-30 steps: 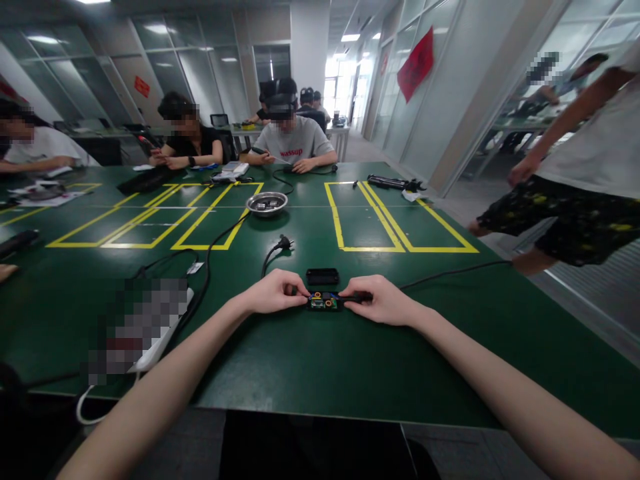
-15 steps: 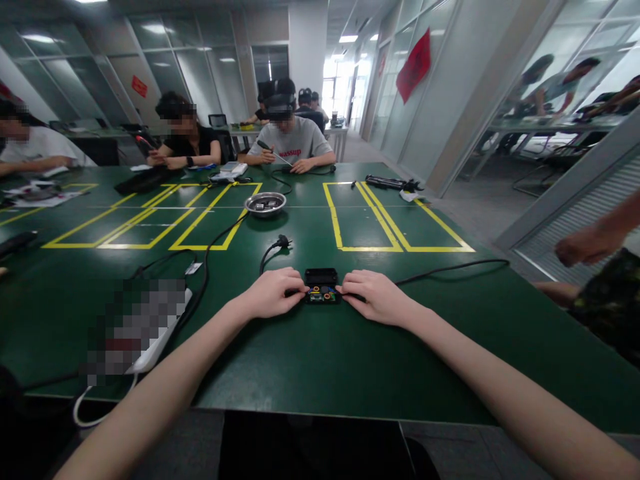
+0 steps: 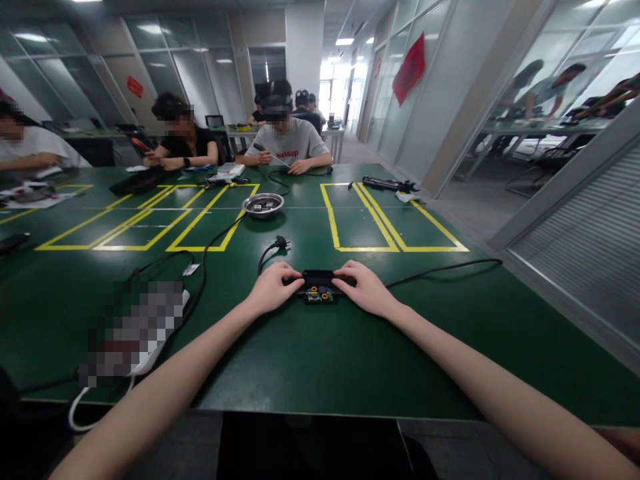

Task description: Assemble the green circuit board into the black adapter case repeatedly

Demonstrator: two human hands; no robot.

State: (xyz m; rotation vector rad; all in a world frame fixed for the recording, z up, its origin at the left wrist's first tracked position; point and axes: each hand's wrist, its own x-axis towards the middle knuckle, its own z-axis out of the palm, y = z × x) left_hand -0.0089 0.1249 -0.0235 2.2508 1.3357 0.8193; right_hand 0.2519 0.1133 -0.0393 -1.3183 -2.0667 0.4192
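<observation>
A small black plastic case [image 3: 320,301] lies on the green table in front of me, with a circuit board [image 3: 315,297] and copper-coloured ring coils showing inside. Behind the board its black cover [image 3: 319,276] is raised and tilted back. My left hand [image 3: 274,288] is closed on the left end of the cover, thumb and fingers pinched. At the right end my right hand [image 3: 367,288] pinches the cover the same way. Black cords run out from behind both hands; the left one appears to lead to a black power plug [image 3: 282,243].
A metal bowl [image 3: 263,206] with small metal parts stands beyond the plug. A white power strip [image 3: 155,353], partly blurred out, lies at left. Yellow tape [image 3: 330,220] marks the table [image 3: 280,373]. A black tripod [image 3: 387,184] lies far right. Several people sit opposite; one [image 3: 285,143] holds a screwdriver.
Both my hands have shifted from the sides of the case up to its cover, which is now tilted closer over the board. A bystander's hand at right has left its earlier spot.
</observation>
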